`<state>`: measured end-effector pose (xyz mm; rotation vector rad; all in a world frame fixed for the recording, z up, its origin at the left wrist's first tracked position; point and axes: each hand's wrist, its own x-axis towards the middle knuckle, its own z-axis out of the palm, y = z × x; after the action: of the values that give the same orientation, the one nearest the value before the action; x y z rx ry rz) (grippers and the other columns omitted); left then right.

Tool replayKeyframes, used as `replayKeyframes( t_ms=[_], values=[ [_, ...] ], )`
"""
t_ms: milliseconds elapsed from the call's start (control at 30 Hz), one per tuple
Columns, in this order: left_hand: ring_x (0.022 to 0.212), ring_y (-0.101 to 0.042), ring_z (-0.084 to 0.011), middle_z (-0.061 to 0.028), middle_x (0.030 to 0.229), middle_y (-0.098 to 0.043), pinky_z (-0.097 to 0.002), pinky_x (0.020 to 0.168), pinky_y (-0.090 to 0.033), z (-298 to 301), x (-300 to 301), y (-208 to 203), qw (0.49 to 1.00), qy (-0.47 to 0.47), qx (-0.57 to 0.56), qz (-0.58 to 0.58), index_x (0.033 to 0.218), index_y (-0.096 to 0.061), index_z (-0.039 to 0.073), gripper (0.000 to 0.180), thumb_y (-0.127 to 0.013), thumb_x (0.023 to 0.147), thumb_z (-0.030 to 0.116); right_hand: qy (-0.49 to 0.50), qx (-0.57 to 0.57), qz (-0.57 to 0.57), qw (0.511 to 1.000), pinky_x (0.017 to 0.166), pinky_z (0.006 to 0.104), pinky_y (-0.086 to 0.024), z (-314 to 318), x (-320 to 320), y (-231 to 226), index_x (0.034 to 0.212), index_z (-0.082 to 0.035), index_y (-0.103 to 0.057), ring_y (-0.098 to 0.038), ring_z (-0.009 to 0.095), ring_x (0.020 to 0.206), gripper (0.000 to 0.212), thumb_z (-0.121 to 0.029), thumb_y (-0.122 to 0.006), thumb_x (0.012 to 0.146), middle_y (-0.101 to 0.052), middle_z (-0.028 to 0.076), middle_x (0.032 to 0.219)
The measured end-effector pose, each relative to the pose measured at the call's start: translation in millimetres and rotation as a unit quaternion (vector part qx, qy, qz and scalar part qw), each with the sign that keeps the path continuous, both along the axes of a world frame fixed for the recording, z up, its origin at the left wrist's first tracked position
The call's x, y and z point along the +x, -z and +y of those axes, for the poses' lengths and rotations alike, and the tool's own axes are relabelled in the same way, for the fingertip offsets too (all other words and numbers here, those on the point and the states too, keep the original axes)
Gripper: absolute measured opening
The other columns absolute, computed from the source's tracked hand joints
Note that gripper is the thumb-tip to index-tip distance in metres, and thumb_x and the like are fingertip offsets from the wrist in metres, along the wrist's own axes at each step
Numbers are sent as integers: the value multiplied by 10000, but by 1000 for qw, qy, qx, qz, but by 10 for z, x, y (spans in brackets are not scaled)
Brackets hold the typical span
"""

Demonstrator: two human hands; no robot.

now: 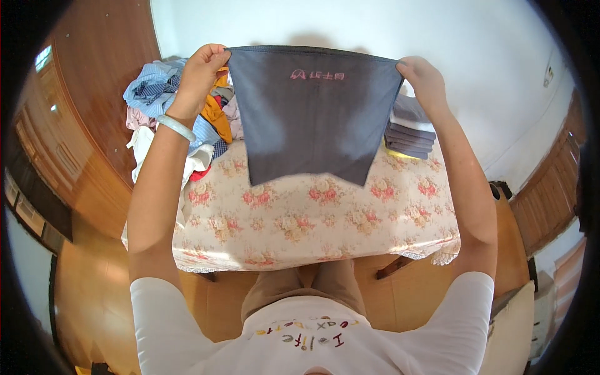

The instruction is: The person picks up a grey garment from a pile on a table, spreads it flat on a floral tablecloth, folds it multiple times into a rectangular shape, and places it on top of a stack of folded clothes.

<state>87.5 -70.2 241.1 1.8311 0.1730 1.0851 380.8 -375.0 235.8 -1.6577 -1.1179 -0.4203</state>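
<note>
A white wall (500, 69) fills the far side of my view and runs down the right, where a brown wooden panel (550, 178) stands. On the left rises a tall brown cabinet (103, 81), and a glossy tan floor (100, 294) spreads below it and under the bench (312, 244). That bench sits against the far wall, dressed in a pale cover (275, 215) printed with pink and beige flowers; its lacy edge (446, 257) hangs over the near side, with dark wooden legs (395, 267) just showing beneath.

Between my two arms hangs a grey garment (322, 125), spread flat above the bench's middle, dark band at the top, the lower edge arched between two corners. I can't tell whether that edge touches the cover. On the bench's left lies a loose heap (150, 87) of blue, white, orange and pink clothes; on the right stands a neat stack (409, 140), mostly grey, with some yellow at its base.

My left hand (206, 72) pinches the garment's upper left corner, my right hand (422, 78) its upper right. A pale bangle (176, 128) circles the left wrist. Smallest is the pink mark (317, 75) below the band.
</note>
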Motion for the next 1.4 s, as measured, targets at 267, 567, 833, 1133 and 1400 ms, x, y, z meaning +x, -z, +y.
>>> replayKeyframes(
  t_ms=[267, 567, 833, 1133, 1400],
  values=[
    [895, -552, -69, 10, 963, -591, -207, 831, -431, -15, -483, 883, 994, -10, 94, 63, 1034, -585, 42, 123, -575, 915, 75, -15, -56, -201, 978, 799, 350, -470, -516, -379, 756, 937, -43, -663, -616, 267, 881, 140, -33, -682, 798, -666, 99, 897],
    [979, -598, -187, -81, 1072, -630, -285, 834, -469, -817, -1258, 2276, 953, 100, 59, 280, 1011, -580, 42, 167, -582, 853, -12, -144, -313, -129, 930, 912, 398, -380, -1151, -881, 2072, 908, -109, -660, -592, 240, 967, 180, -74, -729, 746, -647, 32, 955],
    [969, -585, -217, -81, 1041, -629, -315, 829, -461, -1104, -1478, 2260, 949, 90, 50, 298, 970, -599, 49, 152, -611, 829, -6, -188, -394, -83, 896, 907, 382, -374, -1365, -1063, 1861, 890, -116, -674, -594, 235, 916, 185, -81, -736, 720, -631, 35, 907],
    [1000, -592, -239, -65, 983, -649, -336, 872, -468, -1029, -1361, 2034, 888, 164, 229, 364, 990, -674, 60, 194, -707, 806, 112, -266, -450, 133, 842, 778, 358, -475, -1131, -899, 1763, 914, -68, -703, -636, 235, 835, 162, -168, -740, 791, -661, 84, 848],
    [790, -641, -209, -103, 876, -685, -342, 735, -493, 131, -196, 2225, 919, -43, 106, 378, 976, -681, 32, 332, -692, 838, 335, 5, -244, 245, 938, 729, 339, -511, 17, 358, 2346, 954, 1, -679, -661, 194, 814, 312, -302, -646, 888, -686, 107, 852]
  ],
)
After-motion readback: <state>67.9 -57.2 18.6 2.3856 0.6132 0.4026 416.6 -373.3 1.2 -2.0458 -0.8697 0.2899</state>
